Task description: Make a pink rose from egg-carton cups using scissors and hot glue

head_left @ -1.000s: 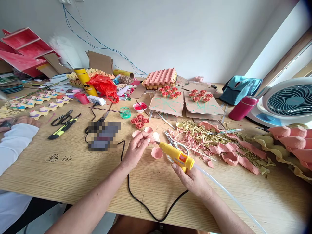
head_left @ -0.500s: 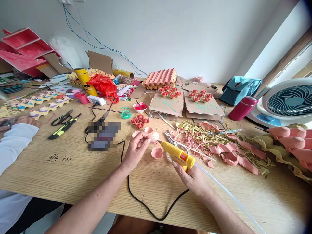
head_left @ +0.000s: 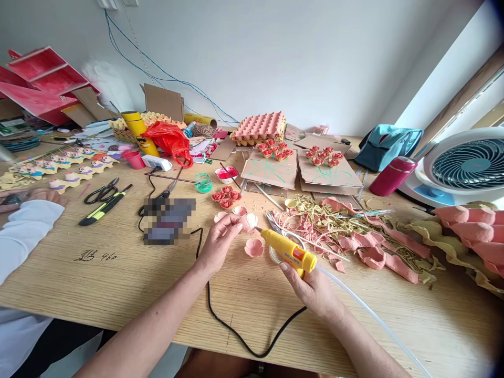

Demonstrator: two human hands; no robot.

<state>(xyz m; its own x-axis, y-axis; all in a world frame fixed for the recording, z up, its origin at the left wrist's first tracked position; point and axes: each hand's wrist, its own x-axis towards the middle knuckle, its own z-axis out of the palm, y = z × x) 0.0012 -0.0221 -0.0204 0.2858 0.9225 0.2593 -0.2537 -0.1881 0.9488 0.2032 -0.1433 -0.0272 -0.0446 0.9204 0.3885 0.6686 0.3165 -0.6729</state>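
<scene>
My left hand point(head_left: 221, 239) pinches a pale pink egg-carton flower point(head_left: 249, 222) between thumb and fingertips, just above the table. In my right hand point(head_left: 315, 291) is a yellow hot glue gun point(head_left: 289, 249), its nozzle pointing left at the flower, very near or touching it. A clear glue stick point(head_left: 366, 307) trails from the gun's back. One loose pink flower cup point(head_left: 254, 248) lies below the held one, and more cups point(head_left: 240, 210) sit behind my left fingers. Several red-painted flowers point(head_left: 226, 197) stand farther back. Scissors point(head_left: 281, 231) lie partly behind the gun.
Pink and yellow carton scraps point(head_left: 331, 226) spread to the right. A black cord point(head_left: 236, 332) loops across the front. Cardboard pieces point(head_left: 271, 170) with red flowers, a paint bowl point(head_left: 226, 173) and a fan point(head_left: 464, 163) are behind. At left rests another person's sleeve point(head_left: 29, 231).
The whole view has shifted very slightly. Both hands, the flower and the glue gun keep almost the same places relative to each other.
</scene>
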